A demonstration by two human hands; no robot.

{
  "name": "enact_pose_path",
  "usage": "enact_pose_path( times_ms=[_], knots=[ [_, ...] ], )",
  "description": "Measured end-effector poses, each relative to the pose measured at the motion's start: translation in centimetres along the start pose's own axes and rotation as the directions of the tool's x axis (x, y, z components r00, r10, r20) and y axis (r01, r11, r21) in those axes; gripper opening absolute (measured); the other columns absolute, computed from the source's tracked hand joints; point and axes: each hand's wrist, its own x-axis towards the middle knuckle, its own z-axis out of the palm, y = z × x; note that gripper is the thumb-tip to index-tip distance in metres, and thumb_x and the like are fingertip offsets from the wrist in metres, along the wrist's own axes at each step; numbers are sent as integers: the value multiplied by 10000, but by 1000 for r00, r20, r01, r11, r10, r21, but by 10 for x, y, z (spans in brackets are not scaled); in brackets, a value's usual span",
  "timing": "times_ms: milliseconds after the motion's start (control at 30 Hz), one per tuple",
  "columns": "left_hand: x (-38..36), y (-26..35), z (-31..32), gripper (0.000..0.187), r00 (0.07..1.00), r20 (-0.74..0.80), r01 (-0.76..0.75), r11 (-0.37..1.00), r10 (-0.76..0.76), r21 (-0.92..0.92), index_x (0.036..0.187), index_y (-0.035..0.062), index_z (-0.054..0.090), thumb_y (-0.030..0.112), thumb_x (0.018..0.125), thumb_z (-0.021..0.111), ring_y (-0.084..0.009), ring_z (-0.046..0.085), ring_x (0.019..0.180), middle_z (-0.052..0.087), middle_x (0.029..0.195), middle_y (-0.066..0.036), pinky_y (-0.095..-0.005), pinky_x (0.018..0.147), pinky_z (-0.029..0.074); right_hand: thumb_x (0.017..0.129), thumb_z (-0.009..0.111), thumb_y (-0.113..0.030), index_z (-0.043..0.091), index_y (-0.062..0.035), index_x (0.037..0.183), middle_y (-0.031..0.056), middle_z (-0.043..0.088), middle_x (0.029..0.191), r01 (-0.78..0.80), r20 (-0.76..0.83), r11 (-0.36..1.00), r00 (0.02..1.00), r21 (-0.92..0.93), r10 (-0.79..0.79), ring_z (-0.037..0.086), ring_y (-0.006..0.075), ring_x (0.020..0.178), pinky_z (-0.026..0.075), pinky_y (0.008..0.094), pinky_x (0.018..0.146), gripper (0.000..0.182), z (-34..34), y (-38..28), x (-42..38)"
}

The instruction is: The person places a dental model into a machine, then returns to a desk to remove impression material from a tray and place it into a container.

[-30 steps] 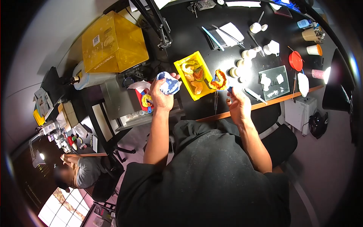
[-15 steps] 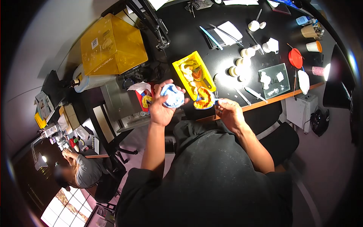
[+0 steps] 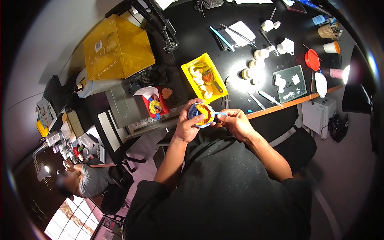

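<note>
In front of my chest, both hands are on a dental impression tray [image 3: 205, 116] with yellow-orange impression material showing a dark red arch groove. My left hand [image 3: 187, 125] cups it from the left, closed, its thumb lying over the material. Bluish edges show around the material; the blue-and-white cast-like piece from the earlier frame is not separately visible. My right hand [image 3: 236, 123] is closed in a pinch on the tray's blue handle [image 3: 220, 114]. Just beyond the hands, a yellow bin [image 3: 222, 93] holds several impression and plaster-like pieces.
A red bin [image 3: 148, 105] to the left holds another yellow impression. On the black table are a glass plate [image 3: 300, 94] with white lumps, a red bowl [image 3: 312, 60], several white jars [image 3: 256, 65] and knife-like tools [image 3: 270, 99]. A person [image 3: 94, 180] sits at the far-left desk.
My left hand has come right and down to meet the impression tray, its thumb now over it. The right hand has drawn the tray slightly left and toward me, away from the yellow bin.
</note>
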Motion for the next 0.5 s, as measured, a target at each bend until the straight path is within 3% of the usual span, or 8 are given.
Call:
enact_pose_path(
  times_ms=[267, 500],
  knots=[
    [5, 6, 3, 418, 997, -52, -51, 999, 50, -20, 1273, 70, 511, 62, 874, 635, -274, 660, 1049, 616, 1138, -123, -519, 789, 617, 951, 671, -128, 725, -25, 941, -6, 660, 803, 28, -106, 999, 994, -18, -29, 539, 52, 723, 403, 207, 649, 117, -6, 2, 6],
    [5, 6, 1, 381, 998, -44, -37, 996, 34, -85, 1285, 73, 505, 162, 923, 584, -285, 649, 1086, 614, 1171, -130, -559, 809, 601, 948, 677, -136, 725, -30, 931, -3, 659, 805, 28, -111, 998, 993, -58, -34, 542, 57, 741, 398, 219, 671, 119, -7, 2, 6]
  ],
)
